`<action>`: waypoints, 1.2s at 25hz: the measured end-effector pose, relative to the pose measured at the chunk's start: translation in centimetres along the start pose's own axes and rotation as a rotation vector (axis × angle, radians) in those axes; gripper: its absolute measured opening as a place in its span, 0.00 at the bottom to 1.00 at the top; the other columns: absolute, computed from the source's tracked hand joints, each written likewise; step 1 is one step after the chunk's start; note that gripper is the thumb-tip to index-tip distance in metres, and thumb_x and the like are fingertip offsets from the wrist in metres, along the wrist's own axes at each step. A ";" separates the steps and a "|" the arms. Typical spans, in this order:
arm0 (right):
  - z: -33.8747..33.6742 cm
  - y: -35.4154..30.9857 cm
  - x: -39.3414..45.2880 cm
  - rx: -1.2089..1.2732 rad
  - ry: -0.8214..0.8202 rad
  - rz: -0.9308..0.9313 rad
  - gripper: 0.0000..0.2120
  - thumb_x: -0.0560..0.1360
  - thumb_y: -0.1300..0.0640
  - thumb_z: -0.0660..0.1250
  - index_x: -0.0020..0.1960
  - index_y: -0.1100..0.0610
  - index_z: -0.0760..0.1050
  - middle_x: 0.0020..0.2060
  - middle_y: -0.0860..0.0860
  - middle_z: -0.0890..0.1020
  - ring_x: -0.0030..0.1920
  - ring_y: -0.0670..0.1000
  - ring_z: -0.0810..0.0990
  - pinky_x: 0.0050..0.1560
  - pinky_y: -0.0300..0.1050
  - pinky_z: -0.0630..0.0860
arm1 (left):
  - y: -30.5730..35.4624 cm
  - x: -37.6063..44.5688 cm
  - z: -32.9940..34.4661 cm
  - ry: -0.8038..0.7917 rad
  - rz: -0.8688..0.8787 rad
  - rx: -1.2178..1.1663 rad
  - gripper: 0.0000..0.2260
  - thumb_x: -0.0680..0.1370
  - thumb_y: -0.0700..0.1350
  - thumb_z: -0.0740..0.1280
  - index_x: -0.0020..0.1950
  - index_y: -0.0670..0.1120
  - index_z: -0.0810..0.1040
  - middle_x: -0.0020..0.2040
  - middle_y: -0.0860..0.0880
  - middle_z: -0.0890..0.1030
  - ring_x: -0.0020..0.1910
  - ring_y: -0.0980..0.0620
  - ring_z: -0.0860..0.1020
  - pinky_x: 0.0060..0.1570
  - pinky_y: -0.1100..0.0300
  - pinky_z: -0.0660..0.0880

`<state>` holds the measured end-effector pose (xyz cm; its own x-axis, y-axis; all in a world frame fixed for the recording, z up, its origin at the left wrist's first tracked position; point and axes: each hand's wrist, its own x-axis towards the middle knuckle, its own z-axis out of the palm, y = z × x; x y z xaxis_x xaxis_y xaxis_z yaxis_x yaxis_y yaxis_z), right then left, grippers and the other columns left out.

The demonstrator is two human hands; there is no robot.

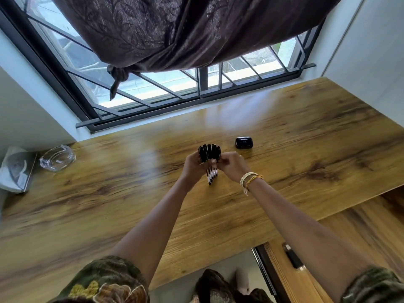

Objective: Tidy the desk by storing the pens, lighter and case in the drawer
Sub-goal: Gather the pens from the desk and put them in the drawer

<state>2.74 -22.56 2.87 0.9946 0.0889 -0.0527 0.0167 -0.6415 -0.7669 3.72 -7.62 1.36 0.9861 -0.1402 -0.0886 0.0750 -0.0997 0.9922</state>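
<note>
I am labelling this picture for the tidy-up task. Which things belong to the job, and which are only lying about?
For the job:
pens, gripped by left hand and right hand
case on the desk
lighter in the open drawer

Lying about:
ashtray
curtain

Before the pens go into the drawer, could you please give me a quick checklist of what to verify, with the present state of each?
1. Pens gathered in one bundle: ok.
2. Left hand and right hand both grip the bundle: ok.
3. Pen tips even: not ok, one sticks out lower.
4. Drawer open: ok.
5. Lighter already in the drawer: ok.
6. Case stored: not ok, it lies on the desk.
</note>
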 end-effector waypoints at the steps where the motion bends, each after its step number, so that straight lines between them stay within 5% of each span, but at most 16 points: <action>1: 0.0 0.0 0.1 0.009 -0.025 0.007 0.01 0.72 0.57 0.73 0.43 0.53 0.83 0.34 0.47 0.81 0.37 0.47 0.77 0.36 0.39 0.69 | 0.0 0.0 -0.1 -0.014 -0.009 -0.008 0.11 0.73 0.33 0.71 0.55 0.41 0.80 0.47 0.43 0.82 0.47 0.46 0.79 0.49 0.48 0.78; 4: -0.5 -0.2 0.5 0.017 -0.047 0.021 0.05 0.70 0.56 0.74 0.44 0.57 0.84 0.34 0.49 0.81 0.36 0.46 0.76 0.34 0.38 0.69 | 0.5 0.3 -0.4 -0.029 -0.002 -0.009 0.12 0.73 0.33 0.71 0.56 0.38 0.80 0.47 0.43 0.82 0.45 0.47 0.80 0.48 0.51 0.79; 10: -0.5 -0.6 1.0 -0.012 -0.099 0.051 0.05 0.69 0.58 0.75 0.43 0.59 0.84 0.33 0.49 0.79 0.37 0.45 0.75 0.33 0.33 0.67 | -0.2 0.5 -0.9 -0.007 -0.055 -0.055 0.11 0.70 0.32 0.73 0.52 0.38 0.82 0.40 0.49 0.84 0.45 0.45 0.80 0.52 0.40 0.78; 16: 0.5 -0.8 0.8 -0.009 -0.119 0.116 0.08 0.67 0.55 0.77 0.43 0.58 0.83 0.40 0.55 0.85 0.41 0.48 0.78 0.45 0.45 0.76 | 0.0 0.5 -1.3 -0.049 -0.100 -0.087 0.11 0.71 0.31 0.73 0.53 0.36 0.82 0.38 0.50 0.85 0.44 0.45 0.80 0.55 0.38 0.77; 22: 1.2 -0.6 1.0 -0.004 -0.099 0.146 0.08 0.68 0.56 0.76 0.43 0.60 0.82 0.39 0.56 0.84 0.40 0.49 0.77 0.42 0.44 0.74 | 0.4 0.5 -1.7 -0.106 -0.144 -0.065 0.08 0.71 0.31 0.72 0.48 0.40 0.83 0.37 0.48 0.84 0.39 0.49 0.81 0.55 0.40 0.77; 26: 1.6 -0.3 1.1 0.010 -0.106 0.152 0.07 0.69 0.56 0.75 0.43 0.59 0.83 0.41 0.58 0.85 0.39 0.50 0.78 0.43 0.46 0.76 | 0.6 0.1 -1.7 -0.119 -0.191 -0.147 0.08 0.73 0.32 0.71 0.51 0.40 0.82 0.47 0.41 0.83 0.51 0.42 0.80 0.58 0.36 0.75; 30: 2.1 -0.1 0.6 0.158 -0.125 0.168 0.05 0.69 0.55 0.75 0.40 0.57 0.83 0.42 0.61 0.85 0.40 0.50 0.77 0.45 0.46 0.74 | 0.3 -0.1 -1.8 -0.116 -0.260 -0.205 0.09 0.74 0.36 0.71 0.54 0.38 0.81 0.50 0.38 0.82 0.51 0.41 0.79 0.57 0.31 0.73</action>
<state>3.11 -20.84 1.53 0.9617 0.0905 -0.2588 -0.1738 -0.5288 -0.8308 3.88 -5.84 1.80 0.9079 -0.2480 -0.3380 0.3607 0.0514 0.9313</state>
